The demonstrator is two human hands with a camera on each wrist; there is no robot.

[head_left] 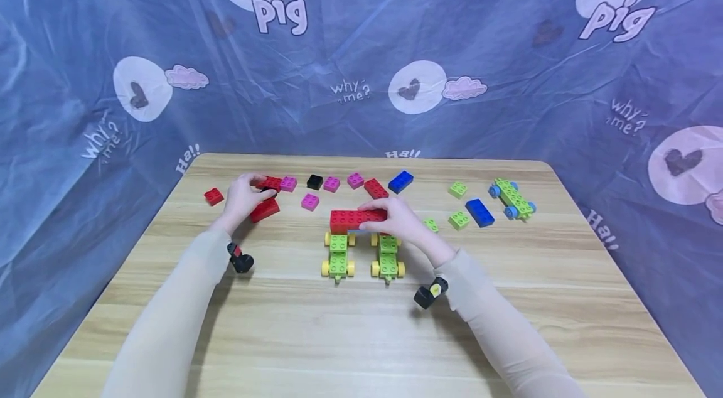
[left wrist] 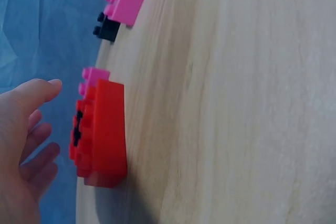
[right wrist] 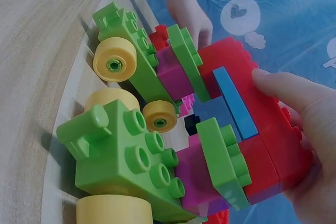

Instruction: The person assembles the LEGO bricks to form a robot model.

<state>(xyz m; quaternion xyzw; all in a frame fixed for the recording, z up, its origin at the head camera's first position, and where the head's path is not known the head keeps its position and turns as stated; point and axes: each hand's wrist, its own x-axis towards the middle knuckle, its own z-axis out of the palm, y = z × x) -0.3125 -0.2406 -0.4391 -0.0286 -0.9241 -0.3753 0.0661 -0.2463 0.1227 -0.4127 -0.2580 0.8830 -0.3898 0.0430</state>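
Observation:
My left hand (head_left: 243, 202) hovers over a red brick (head_left: 264, 211) at the back left. In the left wrist view its thumb and loosely bent fingers stand apart from the brick's studs, where something black shows. My right hand (head_left: 400, 220) grips the red brick (head_left: 346, 220) on top of a bridge-like build, thumb in front and fingers behind. Two green wheeled bases (right wrist: 113, 145) with yellow wheels carry this build. Magenta bricks (right wrist: 176, 72) and green plates (right wrist: 223, 156) rise from them to the red bricks, with a blue piece (right wrist: 236, 103) spanning underneath.
Along the back lie pink bricks (head_left: 309, 201), a black brick (head_left: 314, 182), red bricks (head_left: 376, 188) and a blue brick (head_left: 401, 181). At the right are green bricks (head_left: 459, 220), another blue brick (head_left: 480, 213) and a green base with blue wheels (head_left: 513, 198). A patterned blue cloth surrounds the table (head_left: 316, 335).

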